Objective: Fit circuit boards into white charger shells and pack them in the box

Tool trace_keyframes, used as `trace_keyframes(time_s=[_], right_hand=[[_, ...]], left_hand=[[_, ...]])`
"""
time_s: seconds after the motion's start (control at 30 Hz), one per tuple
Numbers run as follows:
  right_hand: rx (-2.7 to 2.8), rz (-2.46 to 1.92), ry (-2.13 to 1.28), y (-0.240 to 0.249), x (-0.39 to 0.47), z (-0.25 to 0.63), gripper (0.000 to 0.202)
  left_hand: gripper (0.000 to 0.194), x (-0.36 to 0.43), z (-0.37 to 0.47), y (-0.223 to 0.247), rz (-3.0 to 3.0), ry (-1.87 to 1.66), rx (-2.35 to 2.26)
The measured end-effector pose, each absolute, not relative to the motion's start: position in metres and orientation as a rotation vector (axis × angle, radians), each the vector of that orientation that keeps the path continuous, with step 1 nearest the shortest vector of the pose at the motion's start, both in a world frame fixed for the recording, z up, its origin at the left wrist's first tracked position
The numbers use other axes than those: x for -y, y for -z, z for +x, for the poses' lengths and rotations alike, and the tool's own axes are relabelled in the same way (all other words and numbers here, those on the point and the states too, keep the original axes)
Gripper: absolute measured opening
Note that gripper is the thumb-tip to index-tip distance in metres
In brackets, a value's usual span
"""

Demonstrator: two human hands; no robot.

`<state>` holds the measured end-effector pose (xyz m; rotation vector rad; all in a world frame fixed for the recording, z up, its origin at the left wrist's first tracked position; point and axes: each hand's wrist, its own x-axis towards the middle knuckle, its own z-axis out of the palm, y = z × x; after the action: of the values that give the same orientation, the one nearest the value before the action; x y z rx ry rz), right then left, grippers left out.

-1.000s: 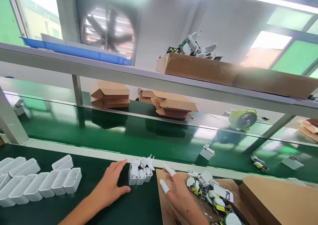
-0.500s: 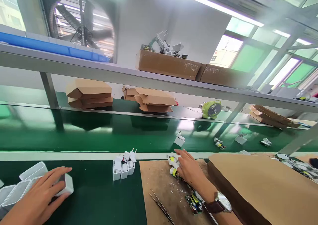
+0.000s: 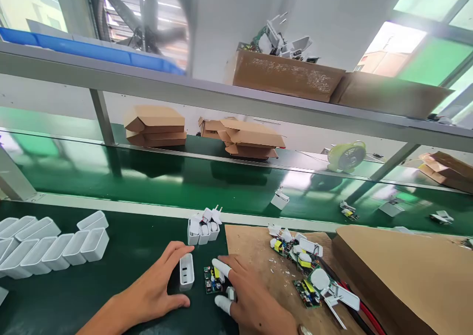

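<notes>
On a green bench point(image 3: 111, 288), a left hand point(image 3: 157, 281) curves open beside a white charger housing point(image 3: 186, 272); the right hand point(image 3: 246, 288) pinches a circuit board point(image 3: 212, 280), bare surface between them.

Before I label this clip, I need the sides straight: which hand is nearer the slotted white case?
Left. The left hand spreads around the left side of the slotted white case; the right hand is farther right, at the green circuit board.

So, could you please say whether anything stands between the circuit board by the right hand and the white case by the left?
Nothing visible does; only green tabletop shows between the circuit board and the white case.
</notes>
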<state>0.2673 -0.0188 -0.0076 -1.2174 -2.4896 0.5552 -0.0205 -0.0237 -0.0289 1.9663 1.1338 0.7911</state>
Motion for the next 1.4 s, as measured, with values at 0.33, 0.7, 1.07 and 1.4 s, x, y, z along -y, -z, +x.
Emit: trace_keyframes(time_s=[0.33,0.7,1.07,1.4], right_hand=[[2.176,-0.972,-0.812,-0.018,0.003,0.251,0.060],[2.024,-0.867,-0.508,0.000,-0.013,0.246,0.058],[2.107,-0.787,-0.413,0.005,0.008,0.242,0.069],[2.246,-0.847,-0.134,0.010,0.011,0.236,0.071]], left_hand=[[0.099,0.026,-0.015,0.045,1.772,-0.785,-1.121],[0.117,0.017,-0.031,0.039,1.806,-0.702,-1.345],[0.081,0.020,-0.003,0.037,2.025,-0.919,-1.099],[0.068,0.016,-0.003,0.056,2.082,-1.097,-1.126]])
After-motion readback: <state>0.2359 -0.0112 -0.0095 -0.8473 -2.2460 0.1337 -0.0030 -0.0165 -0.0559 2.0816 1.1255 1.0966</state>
